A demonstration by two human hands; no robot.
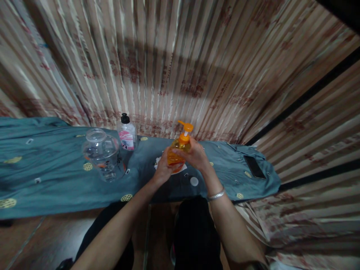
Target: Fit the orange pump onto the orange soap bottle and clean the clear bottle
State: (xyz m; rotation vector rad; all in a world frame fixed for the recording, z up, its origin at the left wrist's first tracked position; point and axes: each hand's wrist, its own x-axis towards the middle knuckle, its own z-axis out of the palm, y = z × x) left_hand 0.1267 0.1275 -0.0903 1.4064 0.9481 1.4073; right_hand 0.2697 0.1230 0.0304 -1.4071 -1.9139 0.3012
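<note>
An orange pump bottle (174,151) with an orange pump head stands slightly tilted between my hands. My left hand (163,168) is wrapped round its lower left side. Higher up, my right hand (196,153) grips it from the right, just below the orange collar, with the thumb across the front. Beneath the bottle a white patterned paper (182,168) shows in part. A small round white disc (194,181) lies on the cloth below my right hand. Whether the bottle's base touches the surface is hard to see.
A clear plastic jar (108,165) stands at the left, with a clear bottle (126,137) with black cap and pink label behind it. A black phone (254,167) lies at the right on the teal cloth (62,165). Striped curtains (168,67) hang behind.
</note>
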